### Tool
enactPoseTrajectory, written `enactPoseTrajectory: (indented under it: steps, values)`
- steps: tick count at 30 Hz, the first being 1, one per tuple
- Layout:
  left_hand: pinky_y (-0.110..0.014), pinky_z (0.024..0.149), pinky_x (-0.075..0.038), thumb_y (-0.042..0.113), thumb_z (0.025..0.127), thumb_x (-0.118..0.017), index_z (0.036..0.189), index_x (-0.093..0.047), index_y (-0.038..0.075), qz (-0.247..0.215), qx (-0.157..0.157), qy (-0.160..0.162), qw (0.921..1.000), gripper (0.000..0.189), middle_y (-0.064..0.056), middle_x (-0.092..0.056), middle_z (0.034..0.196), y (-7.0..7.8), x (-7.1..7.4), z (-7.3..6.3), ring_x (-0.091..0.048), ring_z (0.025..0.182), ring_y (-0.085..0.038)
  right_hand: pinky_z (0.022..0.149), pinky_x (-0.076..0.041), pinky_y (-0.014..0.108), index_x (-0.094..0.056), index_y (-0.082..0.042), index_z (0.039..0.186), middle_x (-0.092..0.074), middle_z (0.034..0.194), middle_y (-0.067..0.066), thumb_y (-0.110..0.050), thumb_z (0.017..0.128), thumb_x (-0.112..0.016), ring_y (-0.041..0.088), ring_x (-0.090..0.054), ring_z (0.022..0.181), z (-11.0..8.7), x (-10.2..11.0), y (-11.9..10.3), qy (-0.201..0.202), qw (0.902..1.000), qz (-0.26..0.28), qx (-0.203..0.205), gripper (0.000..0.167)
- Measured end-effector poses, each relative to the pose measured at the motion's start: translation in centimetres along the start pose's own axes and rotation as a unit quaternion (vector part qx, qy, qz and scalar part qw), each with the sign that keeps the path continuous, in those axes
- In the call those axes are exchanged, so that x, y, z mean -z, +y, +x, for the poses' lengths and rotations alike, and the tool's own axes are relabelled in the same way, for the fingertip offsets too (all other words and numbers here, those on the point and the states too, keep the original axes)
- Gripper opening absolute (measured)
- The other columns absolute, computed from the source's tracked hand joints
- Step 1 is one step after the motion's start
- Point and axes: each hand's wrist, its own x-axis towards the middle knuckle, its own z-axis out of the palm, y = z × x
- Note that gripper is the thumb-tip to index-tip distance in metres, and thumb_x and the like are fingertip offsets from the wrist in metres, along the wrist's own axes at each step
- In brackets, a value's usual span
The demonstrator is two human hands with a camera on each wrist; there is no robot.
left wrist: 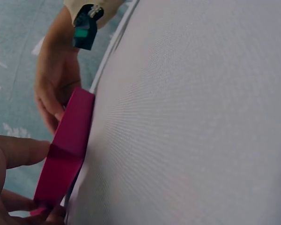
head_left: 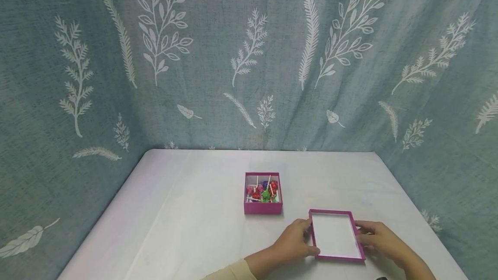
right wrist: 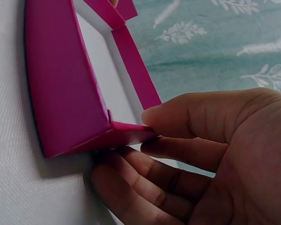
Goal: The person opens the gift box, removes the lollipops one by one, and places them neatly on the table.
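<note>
Closest to the camera were a person's bare left hand (head_left: 292, 241) and bare right hand (head_left: 379, 239), holding opposite sides of a shallow, square magenta card tray (head_left: 336, 234) with a white inside. Neither was spread wide: the left had its thumb by the near corner and fingers by the far one, while the right pinched the rim, thumb on top, fingers bent below. Couldn't tell if the tray touched the white cloth-covered table (head_left: 186, 211). Farther back, to its left, sat a deeper magenta card box (head_left: 263, 208) of colourful wrapped lollipops (head_left: 266, 194), wrappers too small to read.
</note>
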Motion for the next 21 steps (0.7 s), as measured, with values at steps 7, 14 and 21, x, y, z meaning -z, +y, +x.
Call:
enactPoseTrajectory:
  steps: [7, 14, 21]
  values:
    - [-0.029, 0.093, -0.046, 0.034, 0.071, -0.086, 0.139, -0.051, 0.003, 0.034, 0.007, -0.009, 0.9993, 0.082, 0.0, -0.059, 0.124, 0.28, -0.14, 0.2, -0.058, 0.106, -0.011, 0.081, -0.051, 0.048, -0.05, 0.015, 0.129, -0.064, 0.108, 0.015, -0.012, 0.086, -0.069, 0.037, -0.059, 0.102, -0.05, 0.11, -0.21, 0.002, 0.9995, -0.029, 0.009, 0.054]
    - [-0.039, 0.102, -0.038, 0.042, 0.073, -0.082, 0.14, -0.052, 0.009, 0.087, 0.014, -0.017, 0.996, 0.08, 0.002, -0.058, 0.13, 0.61, -0.28, 0.38, -0.053, 0.119, -0.016, 0.083, -0.05, 0.051, -0.054, 0.014, 0.126, -0.065, 0.11, 0.016, -0.013, 0.083, -0.07, 0.04, -0.058, 0.105, 0.16, 0.06, -0.22, 0.014, 0.9978, -0.061, -0.02, 0.054]
    - [-0.039, 0.1, -0.037, 0.046, 0.078, -0.078, 0.139, -0.053, 0.009, 0.102, 0.002, -0.02, 0.9946, 0.076, 0.001, -0.058, 0.132, 0.34, -0.19, 0.45, -0.05, 0.123, -0.017, 0.076, -0.053, 0.046, -0.053, 0.012, 0.129, -0.064, 0.106, 0.015, -0.017, 0.084, -0.071, 0.033, -0.063, 0.096, 0.53, -0.02, -0.33, 0.016, 0.9963, -0.069, -0.048, 0.057]
